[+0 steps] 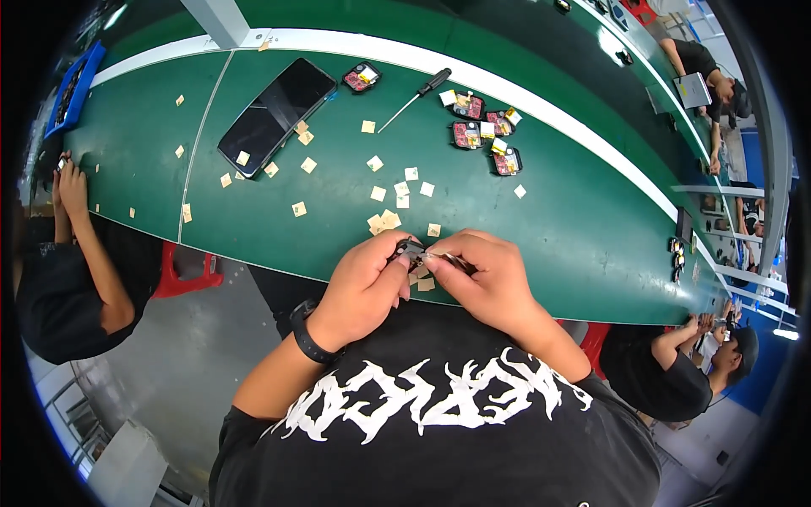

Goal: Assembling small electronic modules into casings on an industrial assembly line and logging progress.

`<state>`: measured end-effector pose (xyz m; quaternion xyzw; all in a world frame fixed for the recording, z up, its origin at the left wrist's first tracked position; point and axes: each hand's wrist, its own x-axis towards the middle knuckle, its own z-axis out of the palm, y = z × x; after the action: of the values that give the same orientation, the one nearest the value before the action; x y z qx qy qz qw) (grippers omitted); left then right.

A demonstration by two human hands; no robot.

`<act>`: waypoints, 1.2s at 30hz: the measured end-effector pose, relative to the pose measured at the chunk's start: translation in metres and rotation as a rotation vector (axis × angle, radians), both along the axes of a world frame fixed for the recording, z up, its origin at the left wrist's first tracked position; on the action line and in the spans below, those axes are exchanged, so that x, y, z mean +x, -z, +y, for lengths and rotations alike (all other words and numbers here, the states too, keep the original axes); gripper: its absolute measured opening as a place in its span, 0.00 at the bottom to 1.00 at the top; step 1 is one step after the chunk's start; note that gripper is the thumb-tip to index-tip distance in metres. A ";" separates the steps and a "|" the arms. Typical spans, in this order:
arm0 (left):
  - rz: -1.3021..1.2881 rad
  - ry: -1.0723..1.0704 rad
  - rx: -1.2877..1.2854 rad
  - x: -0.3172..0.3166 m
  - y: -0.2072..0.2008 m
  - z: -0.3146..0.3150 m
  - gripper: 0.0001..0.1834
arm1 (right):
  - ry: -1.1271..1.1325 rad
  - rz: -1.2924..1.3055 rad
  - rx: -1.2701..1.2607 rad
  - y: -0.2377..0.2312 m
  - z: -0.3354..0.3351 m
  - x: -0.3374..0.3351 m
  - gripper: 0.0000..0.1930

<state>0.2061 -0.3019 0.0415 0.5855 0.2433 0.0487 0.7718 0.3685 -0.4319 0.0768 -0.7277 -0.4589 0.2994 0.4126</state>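
Near the table's front edge, my left hand is closed around a small black device housing, largely covered by the fingers. My right hand pinches a slim dark metallic tool, whose kind I cannot make out, with its fingertips meeting the housing. Several small cream square pieces lie just beyond my hands, and a few more show beneath them. Farther off, a group of opened black devices shows red circuit boards and pale squares. Another such device lies to their left.
On the green table rest a black-handled screwdriver and a large dark-screened tablet or phone. A blue tray stands far left. A white rail borders the far edge. People sit at both sides, beside red stools.
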 end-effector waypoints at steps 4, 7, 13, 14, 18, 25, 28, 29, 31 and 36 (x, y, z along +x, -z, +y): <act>0.012 -0.031 0.046 0.002 -0.003 -0.002 0.11 | 0.009 0.059 -0.095 -0.006 0.002 -0.002 0.07; 0.038 -0.038 0.080 0.004 -0.002 -0.002 0.11 | -0.003 0.030 -0.087 -0.002 0.000 -0.006 0.07; 0.011 -0.030 0.158 0.004 0.001 -0.006 0.11 | -0.066 -0.078 0.012 0.004 0.001 -0.006 0.08; -0.007 -0.015 0.213 0.003 0.003 -0.006 0.11 | -0.076 -0.107 0.025 0.006 0.001 -0.006 0.07; -0.055 0.030 0.229 0.002 0.001 -0.005 0.12 | -0.088 -0.101 0.002 0.007 0.002 -0.005 0.07; -0.073 0.034 0.231 -0.003 0.002 -0.002 0.12 | -0.025 0.132 -0.146 0.008 0.012 0.001 0.05; -0.033 0.100 0.161 -0.004 0.001 0.006 0.12 | 0.082 0.297 -0.193 0.014 0.016 -0.001 0.05; -0.051 0.127 0.123 -0.005 0.003 0.009 0.12 | 0.127 0.374 -0.203 0.014 0.018 -0.003 0.07; -0.069 0.153 0.084 -0.008 0.007 0.010 0.12 | 0.160 0.412 -0.264 0.008 0.024 -0.004 0.09; -0.069 0.176 0.007 -0.009 0.011 0.011 0.11 | 0.176 0.458 -0.227 0.025 0.025 0.002 0.14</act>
<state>0.1967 -0.2909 0.0300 0.6053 0.1639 0.0015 0.7789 0.3709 -0.4066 0.0521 -0.7196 -0.2521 0.4690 0.4458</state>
